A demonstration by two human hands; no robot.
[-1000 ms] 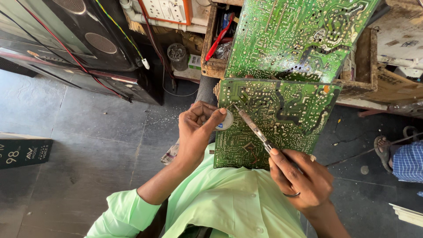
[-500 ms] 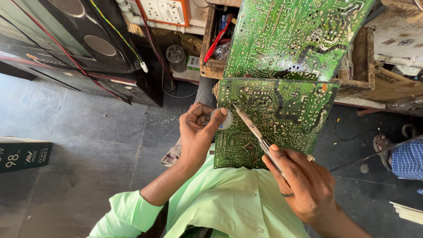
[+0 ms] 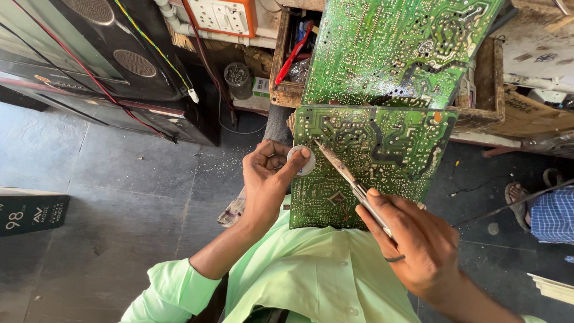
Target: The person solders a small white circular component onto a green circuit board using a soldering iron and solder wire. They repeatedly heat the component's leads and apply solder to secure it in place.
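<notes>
The right hand (image 3: 421, 239) is closed around the handle of a soldering iron (image 3: 350, 179), held like a pen, with the index finger extended along the shaft. The iron runs diagonally up and to the left, and its tip sits at the upper left area of the lower circuit board (image 3: 382, 155), just beside a small round white tin (image 3: 301, 160). The left hand (image 3: 268, 179) holds this tin in a closed grip, thumb over its face and fingers curled behind it, at the left edge of the same board. The lower circuit board shows its green solder side with pale tracks and many solder points; it stands tilted against the person's lap, its bottom edge at the light green shirt (image 3: 311, 275). A second, larger green circuit board (image 3: 400, 48) lies above it, propped on an open wooden drawer (image 3: 281, 90) of the worktop (image 3: 538, 54), and the two boards meet or overlap along one edge. Inside the drawer a red-handled tool (image 3: 296, 51) shows at the left. To the left stand black speaker cabinets (image 3: 107, 66) with red and yellow-green wires running across them, and an orange-framed socket box (image 3: 221, 17) hangs above. The floor (image 3: 107, 197) is grey stone slabs. At the right edge another person's foot in a sandal (image 3: 520, 200) and a blue checked garment (image 3: 553, 215) are in view, well apart from the hands.
</notes>
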